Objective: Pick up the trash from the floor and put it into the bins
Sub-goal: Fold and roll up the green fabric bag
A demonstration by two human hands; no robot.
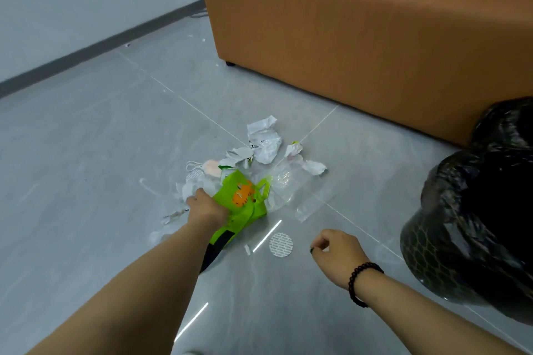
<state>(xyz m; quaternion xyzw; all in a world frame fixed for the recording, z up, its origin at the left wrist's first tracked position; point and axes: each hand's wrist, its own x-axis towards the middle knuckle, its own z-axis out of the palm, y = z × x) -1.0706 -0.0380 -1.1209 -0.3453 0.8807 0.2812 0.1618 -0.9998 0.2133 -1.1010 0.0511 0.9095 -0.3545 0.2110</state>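
Note:
A heap of trash lies on the grey tiled floor: crumpled white wrappers (264, 138), clear plastic film (291, 190), a white face mask (202, 170) and a bright green bag with an orange print (245, 199). My left hand (206, 207) grips the green bag at its left edge. My right hand (339, 252) hovers low over the floor with fingers curled, holding nothing that I can see. A round white patterned disc (280, 245) lies just left of it. At the right edge stands a bin lined with a black plastic bag (473, 219).
An orange-brown upholstered bench (360, 23) stands behind the trash on short dark feet. A pale wall with a dark skirting board (86, 52) runs along the left. Small white scraps (170, 219) lie by my left forearm.

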